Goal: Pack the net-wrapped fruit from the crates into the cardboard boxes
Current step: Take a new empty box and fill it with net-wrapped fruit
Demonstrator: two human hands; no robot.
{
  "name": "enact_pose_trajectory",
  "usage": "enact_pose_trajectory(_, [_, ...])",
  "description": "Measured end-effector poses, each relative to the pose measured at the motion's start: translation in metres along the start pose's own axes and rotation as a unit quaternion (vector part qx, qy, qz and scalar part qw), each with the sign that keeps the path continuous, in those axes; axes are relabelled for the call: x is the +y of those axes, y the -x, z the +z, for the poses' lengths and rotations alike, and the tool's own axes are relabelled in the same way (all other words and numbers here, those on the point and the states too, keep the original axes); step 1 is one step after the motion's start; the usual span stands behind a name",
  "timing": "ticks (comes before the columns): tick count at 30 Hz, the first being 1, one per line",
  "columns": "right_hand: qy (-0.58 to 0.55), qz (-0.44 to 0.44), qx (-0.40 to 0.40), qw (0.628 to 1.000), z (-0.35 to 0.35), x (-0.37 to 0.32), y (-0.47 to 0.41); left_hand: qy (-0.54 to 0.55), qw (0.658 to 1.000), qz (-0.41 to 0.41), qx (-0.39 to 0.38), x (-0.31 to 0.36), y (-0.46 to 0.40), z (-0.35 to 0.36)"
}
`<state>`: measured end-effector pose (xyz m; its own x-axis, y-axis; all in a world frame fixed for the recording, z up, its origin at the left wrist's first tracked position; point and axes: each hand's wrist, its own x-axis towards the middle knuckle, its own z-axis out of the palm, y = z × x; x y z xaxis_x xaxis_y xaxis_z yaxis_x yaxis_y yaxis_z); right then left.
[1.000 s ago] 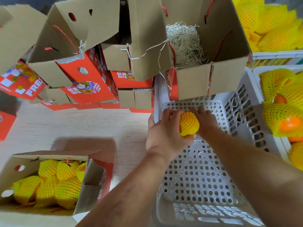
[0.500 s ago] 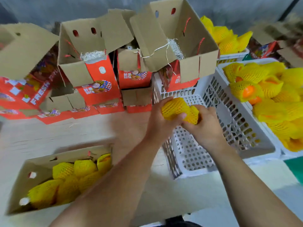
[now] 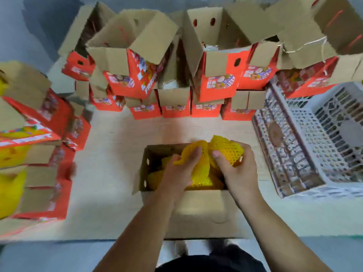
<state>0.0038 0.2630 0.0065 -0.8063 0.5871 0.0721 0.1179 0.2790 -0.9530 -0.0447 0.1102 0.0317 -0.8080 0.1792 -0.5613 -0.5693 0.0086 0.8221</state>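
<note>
An open cardboard box point(image 3: 142, 172) sits in front of me on the table, holding several yellow net-wrapped fruits point(image 3: 198, 180). Both hands are over its opening. My left hand point(image 3: 180, 171) grips one net-wrapped fruit point(image 3: 193, 151) at the box's far edge. Beside it, my right hand point(image 3: 238, 169) holds a second net-wrapped fruit point(image 3: 225, 147). The two fruits touch each other just above the packed ones. The frame is motion-blurred.
A white perforated crate point(image 3: 306, 146) lies to the right, with no fruit visible inside. Several open red-and-brown boxes point(image 3: 137, 61) are stacked along the back. More red boxes point(image 3: 41, 138) with yellow fruit stand at the left. The table edge runs near my body.
Both hands carried the net-wrapped fruits from over the white crate leftward to above the partly filled box. The view swung left, so the box now lies centred and the full crates are out of sight.
</note>
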Motion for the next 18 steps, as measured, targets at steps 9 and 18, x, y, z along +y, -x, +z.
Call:
enact_pose_trajectory(9, [-0.007, 0.072, -0.022, 0.997, 0.044, -0.028, 0.011, 0.027, 0.989, -0.052, -0.135, 0.020, -0.004, -0.081])
enact_pose_trajectory(18, [-0.018, 0.078, -0.061, 0.995, 0.048, -0.031, 0.016, 0.006, 0.999, -0.008, -0.053, 0.020, -0.021, -0.076])
